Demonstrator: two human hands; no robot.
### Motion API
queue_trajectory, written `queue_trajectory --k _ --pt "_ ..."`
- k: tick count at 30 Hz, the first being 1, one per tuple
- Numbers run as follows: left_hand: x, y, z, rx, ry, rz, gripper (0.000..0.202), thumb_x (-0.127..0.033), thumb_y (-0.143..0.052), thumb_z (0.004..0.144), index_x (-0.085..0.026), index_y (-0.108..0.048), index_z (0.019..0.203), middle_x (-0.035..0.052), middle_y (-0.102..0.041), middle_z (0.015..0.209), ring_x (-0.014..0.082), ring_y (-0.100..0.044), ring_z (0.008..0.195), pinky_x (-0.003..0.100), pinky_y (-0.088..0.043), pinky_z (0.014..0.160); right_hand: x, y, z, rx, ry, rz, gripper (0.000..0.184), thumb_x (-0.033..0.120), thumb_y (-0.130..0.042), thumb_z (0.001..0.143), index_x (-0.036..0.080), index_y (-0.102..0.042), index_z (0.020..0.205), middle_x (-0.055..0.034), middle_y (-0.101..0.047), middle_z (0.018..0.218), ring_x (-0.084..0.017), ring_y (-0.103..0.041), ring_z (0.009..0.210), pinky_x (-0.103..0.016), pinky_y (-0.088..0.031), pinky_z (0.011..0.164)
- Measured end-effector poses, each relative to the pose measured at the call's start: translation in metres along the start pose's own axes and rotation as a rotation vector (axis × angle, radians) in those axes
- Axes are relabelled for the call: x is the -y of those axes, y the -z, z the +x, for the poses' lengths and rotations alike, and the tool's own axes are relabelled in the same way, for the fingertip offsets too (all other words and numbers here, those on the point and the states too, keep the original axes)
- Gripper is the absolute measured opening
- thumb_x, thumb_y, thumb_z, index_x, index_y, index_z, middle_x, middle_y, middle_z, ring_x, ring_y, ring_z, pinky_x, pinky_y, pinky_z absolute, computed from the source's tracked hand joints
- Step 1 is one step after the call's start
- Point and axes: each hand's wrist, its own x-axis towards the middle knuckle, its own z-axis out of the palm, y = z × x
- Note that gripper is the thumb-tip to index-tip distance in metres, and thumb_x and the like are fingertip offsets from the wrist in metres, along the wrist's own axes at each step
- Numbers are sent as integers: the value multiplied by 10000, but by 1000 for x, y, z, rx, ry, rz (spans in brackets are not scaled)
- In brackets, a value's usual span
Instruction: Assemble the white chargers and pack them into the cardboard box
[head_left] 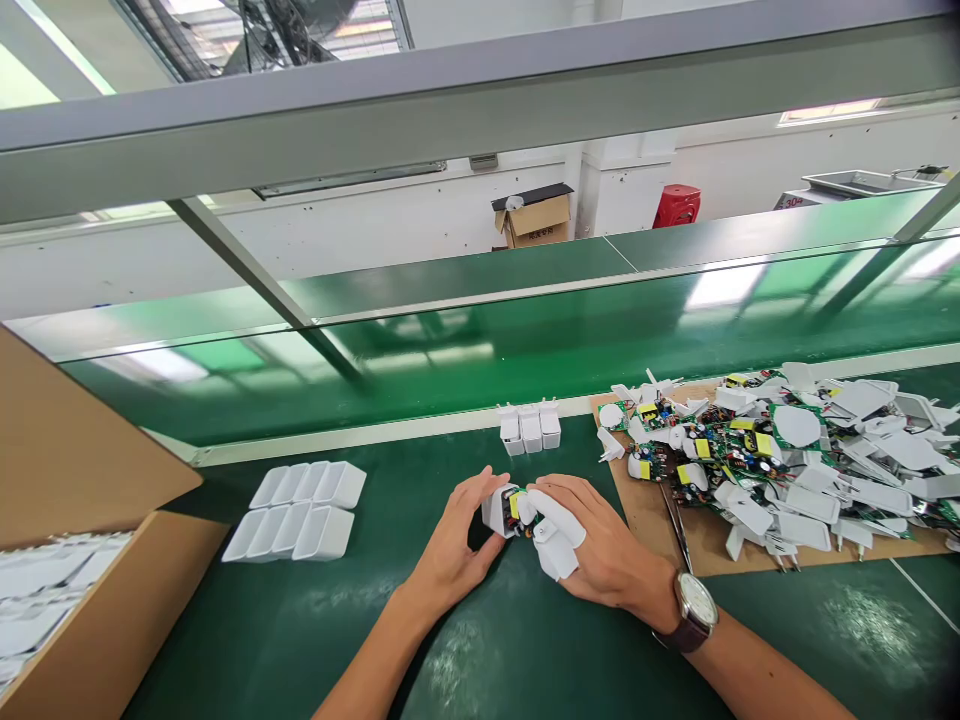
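Just in front of me my left hand (pixel 461 540) is closed round a white plastic charger housing (pixel 494 511), gripping it between thumb and fingers. A small circuit board (pixel 517 508) with a yellow component sits at the housing's mouth, partly inside or against it; I cannot tell how deep. My right hand (pixel 596 545), a watch on its wrist, is closed on a white plastic end piece (pixel 556 545) at the board's other end. Its fingers hide part of that piece. Beyond the hands, three white assembled chargers (pixel 531 430) stand side by side.
Two rows of open white housings (pixel 322 532) lie on the green table (pixel 300 620) at left. A cardboard box (pixel 161 590) of white parts is at the far left. Circuit boards and white parts (pixel 806 500) are heaped on cardboard (pixel 634 510) at right, with tweezers (pixel 679 530) beside them.
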Motion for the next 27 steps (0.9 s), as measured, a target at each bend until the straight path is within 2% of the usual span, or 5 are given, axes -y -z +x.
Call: queue_trajectory --k 9,17,27 --pt "1 0 -1 29 35 1 714 -234 -589 1004 -325 -223 1610 133 -585 1469 288 -550 1381 547 -443 1171 -1 -3 -1 12 -19 22 749 104 -506 873 143 -273 1584 -184 -614 1326 -329 -572 1265 -532 -560 1032" --pt "-1 1 3 3 -25 -19 756 -241 -626 991 -324 -210 1617 119 -623 1430 273 -593 1325 520 -485 1131 -5 -3 -1 4 -30 23 720 141 -524 894 147 -283 1573 -189 -625 1312 -326 -582 1256 -526 -562 1021" --pt "2 0 1 -11 -23 -11 785 -250 -653 977 -312 -209 1621 128 -635 1414 280 -605 1306 528 -501 1107 -5 -3 0 -4 -5 1 680 140 -535 897 114 -324 1544 -201 -631 1291 -327 -576 1241 -520 -568 1016"
